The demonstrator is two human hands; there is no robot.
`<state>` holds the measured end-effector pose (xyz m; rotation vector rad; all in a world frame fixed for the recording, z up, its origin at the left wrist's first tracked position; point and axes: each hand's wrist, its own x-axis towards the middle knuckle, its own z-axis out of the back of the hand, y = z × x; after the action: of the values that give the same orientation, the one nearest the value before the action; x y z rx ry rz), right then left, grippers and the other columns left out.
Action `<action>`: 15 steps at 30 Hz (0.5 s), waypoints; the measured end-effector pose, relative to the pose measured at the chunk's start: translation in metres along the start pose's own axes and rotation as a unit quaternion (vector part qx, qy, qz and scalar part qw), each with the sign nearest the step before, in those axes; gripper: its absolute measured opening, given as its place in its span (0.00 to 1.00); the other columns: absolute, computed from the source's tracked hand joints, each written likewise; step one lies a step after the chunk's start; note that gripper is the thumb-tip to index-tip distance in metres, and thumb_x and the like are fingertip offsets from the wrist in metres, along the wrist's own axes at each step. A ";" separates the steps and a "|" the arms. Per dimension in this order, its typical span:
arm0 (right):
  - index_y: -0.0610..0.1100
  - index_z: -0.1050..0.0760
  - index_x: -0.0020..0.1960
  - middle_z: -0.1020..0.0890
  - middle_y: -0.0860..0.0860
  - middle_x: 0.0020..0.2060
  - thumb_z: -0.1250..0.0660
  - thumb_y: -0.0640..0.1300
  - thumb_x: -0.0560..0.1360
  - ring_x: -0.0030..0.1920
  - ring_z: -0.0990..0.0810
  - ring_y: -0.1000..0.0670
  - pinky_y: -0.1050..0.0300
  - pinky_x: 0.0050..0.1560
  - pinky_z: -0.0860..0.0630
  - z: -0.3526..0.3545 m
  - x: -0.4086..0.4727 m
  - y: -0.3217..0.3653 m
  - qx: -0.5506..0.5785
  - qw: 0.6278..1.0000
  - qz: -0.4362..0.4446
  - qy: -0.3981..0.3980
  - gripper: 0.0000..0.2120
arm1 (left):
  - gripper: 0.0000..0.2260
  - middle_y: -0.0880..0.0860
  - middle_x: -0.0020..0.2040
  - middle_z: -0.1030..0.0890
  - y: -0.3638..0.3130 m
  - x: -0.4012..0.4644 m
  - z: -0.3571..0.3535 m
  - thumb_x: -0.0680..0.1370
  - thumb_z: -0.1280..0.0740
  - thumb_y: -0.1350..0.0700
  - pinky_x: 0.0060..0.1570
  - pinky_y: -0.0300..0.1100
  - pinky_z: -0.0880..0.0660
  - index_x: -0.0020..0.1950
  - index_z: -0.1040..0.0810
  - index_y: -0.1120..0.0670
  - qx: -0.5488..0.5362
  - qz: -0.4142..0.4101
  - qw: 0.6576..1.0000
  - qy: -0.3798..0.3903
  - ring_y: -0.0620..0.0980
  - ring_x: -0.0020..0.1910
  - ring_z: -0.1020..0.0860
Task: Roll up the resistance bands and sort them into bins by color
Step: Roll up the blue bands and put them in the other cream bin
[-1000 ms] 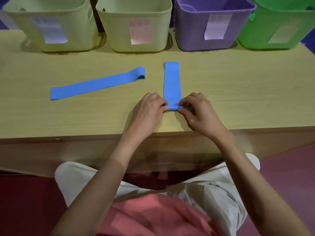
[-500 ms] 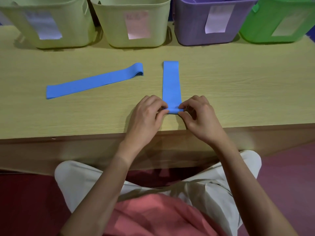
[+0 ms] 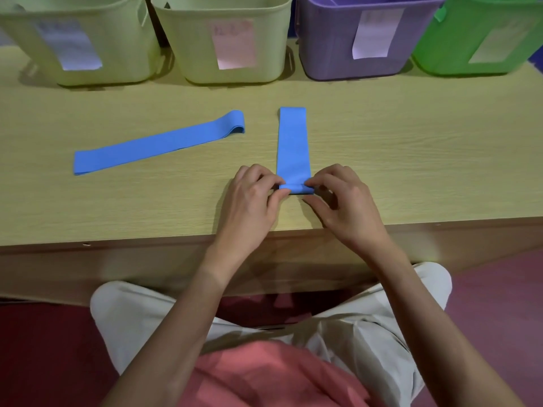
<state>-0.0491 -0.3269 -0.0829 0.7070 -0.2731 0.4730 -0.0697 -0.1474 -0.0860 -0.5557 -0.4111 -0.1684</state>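
Note:
A blue resistance band [image 3: 293, 145] lies flat on the wooden table [image 3: 411, 160], running straight away from me. Its near end is folded over into a small first turn. My left hand [image 3: 249, 201] pinches that turn at its left edge. At the right edge of the same turn, my right hand [image 3: 343, 204] pinches it between thumb and fingertips. A second blue band [image 3: 155, 143] lies flat and slanted to the left, untouched, its far end slightly lifted.
Along the back of the table stand two pale yellow-green bins [image 3: 88, 71] [image 3: 264, 69], a purple bin [image 3: 329, 54] and a green bin [image 3: 440, 57], each with a paper label. The table's front edge runs just below my hands.
Both hands stay at the band's near end and have turned it over into a small roll. The band's flat length looks slightly shorter; the other band has not moved.

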 end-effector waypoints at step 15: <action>0.39 0.20 0.54 0.24 0.47 0.45 0.34 0.39 0.77 0.49 0.27 0.48 0.53 0.44 0.26 -0.004 0.014 -0.002 -0.012 1.000 0.002 0.001 0.08 | 0.05 0.52 0.45 0.21 0.003 0.015 0.003 0.75 0.29 0.60 0.45 0.43 0.29 0.50 0.19 0.58 0.000 -0.035 0.999 0.023 0.53 0.47 0.26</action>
<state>-0.0352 -0.3214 -0.0812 0.6830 -0.2779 0.4726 -0.0563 -0.1437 -0.0790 -0.5371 -0.3860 -0.2488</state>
